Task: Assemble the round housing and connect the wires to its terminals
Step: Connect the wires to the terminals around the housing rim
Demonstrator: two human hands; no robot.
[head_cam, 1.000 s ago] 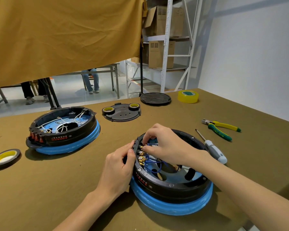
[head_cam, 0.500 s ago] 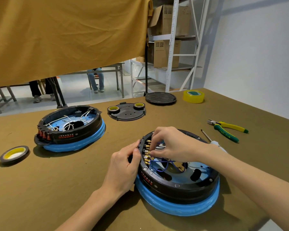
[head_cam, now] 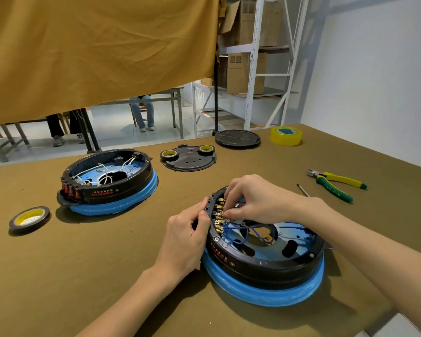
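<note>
the housing (head_cam: 265, 254) sat on the table (head_cam: 107, 276) right under both hands, black ring on a blue base, open side up. left hand (head_cam: 187, 237) gripped the housing's outer rim at the near-left side, fingers curled against the wall behind the terminals (head_cam: 219, 216), bracing it. right hand (head_cam: 255, 200) reached in from the far side, thumb and forefinger pinching what looked like a wire (head_cam: 238, 229) end at one of the brass terminals; the exact contact was too small to tell. several blue wires ran from the terminal row into the housing's middle.

step in hand, judged: pushing a wire connector onto a terminal, wiring part-way through, cover not yet on. next move likely called for a firm, straight push with the left hand holding the ring steady, then picking the next loose wire.

beyond the left hand stood a second housing (head_cam: 107, 183) with white wires, and a tape roll (head_cam: 29, 218) further left. beyond the right hand lay a cover plate (head_cam: 188, 159), a lid (head_cam: 237, 139) and yellow tape (head_cam: 286, 136). right of the right hand lay pliers (head_cam: 336, 183) and a screwdriver tip (head_cam: 303, 190), mostly hidden by the wrist.
</note>
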